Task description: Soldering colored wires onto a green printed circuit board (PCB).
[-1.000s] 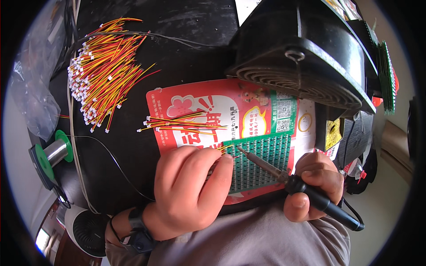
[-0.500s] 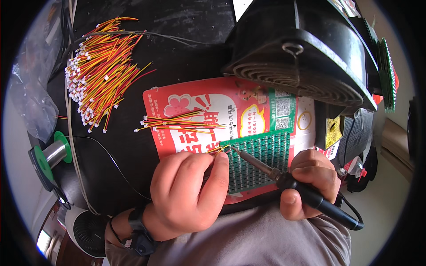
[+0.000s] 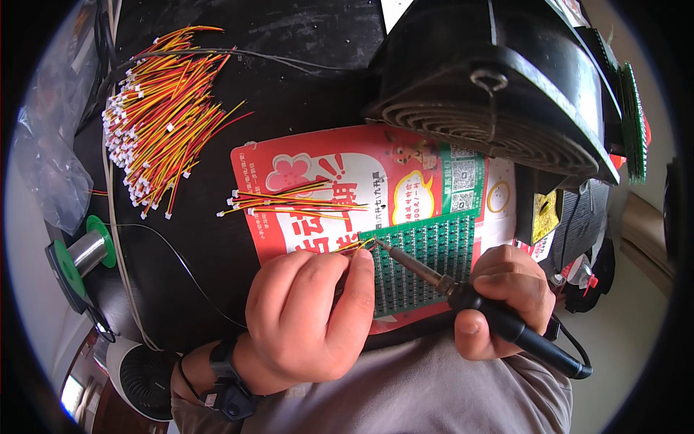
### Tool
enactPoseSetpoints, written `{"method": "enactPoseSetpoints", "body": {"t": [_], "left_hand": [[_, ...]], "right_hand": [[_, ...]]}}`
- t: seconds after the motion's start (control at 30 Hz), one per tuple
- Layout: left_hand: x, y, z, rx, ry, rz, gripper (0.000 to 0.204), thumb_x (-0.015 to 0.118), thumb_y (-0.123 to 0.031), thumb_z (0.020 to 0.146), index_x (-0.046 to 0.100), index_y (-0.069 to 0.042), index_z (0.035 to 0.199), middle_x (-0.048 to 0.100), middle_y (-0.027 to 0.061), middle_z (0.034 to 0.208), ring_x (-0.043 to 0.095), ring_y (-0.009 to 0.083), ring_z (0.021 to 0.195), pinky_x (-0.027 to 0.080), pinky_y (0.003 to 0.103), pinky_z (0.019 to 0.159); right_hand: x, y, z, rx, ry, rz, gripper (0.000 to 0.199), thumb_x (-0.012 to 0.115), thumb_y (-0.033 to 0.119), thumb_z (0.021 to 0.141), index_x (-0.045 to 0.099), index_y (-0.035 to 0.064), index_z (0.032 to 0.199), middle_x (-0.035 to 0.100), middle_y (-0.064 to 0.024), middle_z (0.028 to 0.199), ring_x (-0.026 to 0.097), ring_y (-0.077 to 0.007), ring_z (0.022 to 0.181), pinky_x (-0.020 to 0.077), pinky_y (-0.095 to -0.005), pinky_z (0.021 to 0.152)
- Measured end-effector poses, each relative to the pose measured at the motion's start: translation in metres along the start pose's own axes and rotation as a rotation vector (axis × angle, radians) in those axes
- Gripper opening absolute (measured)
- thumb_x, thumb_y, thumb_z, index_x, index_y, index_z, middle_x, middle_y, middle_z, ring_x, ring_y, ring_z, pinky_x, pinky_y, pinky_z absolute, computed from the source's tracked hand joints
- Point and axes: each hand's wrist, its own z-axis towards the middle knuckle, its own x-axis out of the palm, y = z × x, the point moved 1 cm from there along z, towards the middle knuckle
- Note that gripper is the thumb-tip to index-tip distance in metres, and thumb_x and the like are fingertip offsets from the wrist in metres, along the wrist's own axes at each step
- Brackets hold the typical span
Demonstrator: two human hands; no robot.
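My right hand (image 3: 510,300) is wrapped round the black handle of a soldering iron (image 3: 473,298). The iron's tip touches or sits just over the upper left corner of a green circuit board panel (image 3: 426,253). At that same corner my left hand (image 3: 307,315) is closed, pinching red and yellow wires (image 3: 356,246) whose ends lie by the tip; its fingers hide part of them. A thin strand of solder runs toward my left wrist. A small bunch of cut wires (image 3: 289,200) with white connectors lies just beyond my left hand on a red printed sheet (image 3: 253,166).
A large pile of red and yellow wires (image 3: 170,119) with white connectors lies at the far left. Nearer stands a solder spool (image 3: 88,249). A bulky black fan-like unit (image 3: 491,94) overhangs the right back. A yellow sponge (image 3: 543,217) sits right of the board.
Both hands and the iron stay almost where they were at the board's corner. The view has shifted very slightly.
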Motion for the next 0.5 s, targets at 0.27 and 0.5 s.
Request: {"method": "enactPoseSetpoints", "body": {"t": [0.27, 0.5], "left_hand": [[0.0001, 0.0000, -0.0003, 0.000, 0.006, -0.004, 0.024, 0.070, 0.010, 0.068, 0.069, 0.011, 0.092, 0.059, 0.0117, 0.080, 0.058, 0.0245, 0.066, 0.048, 0.034, 0.057], [0.0019, -0.0002, 0.0009, 0.006, 0.005, -0.006, 0.025, 0.070, 0.011, 0.067, 0.069, 0.011, 0.092, 0.059, 0.0121, 0.080, 0.057, 0.0247, 0.066, 0.048, 0.034, 0.056]], "right_hand": [[-0.0006, 0.0016, 0.0001, 0.022, 0.021, -0.012, 0.039, 0.081, 0.010, 0.073, 0.056, -0.0110, 0.094, 0.061, -0.0132, 0.066, 0.056, -0.0210, 0.047, 0.0442, -0.0306, 0.040], [-0.0021, -0.0004, -0.0030, 0.004, -0.009, 0.005, 0.039, 0.080, 0.012, 0.074, 0.055, -0.0104, 0.094, 0.059, -0.0117, 0.064, 0.055, -0.0207, 0.046, 0.0424, -0.0312, 0.039]]}}
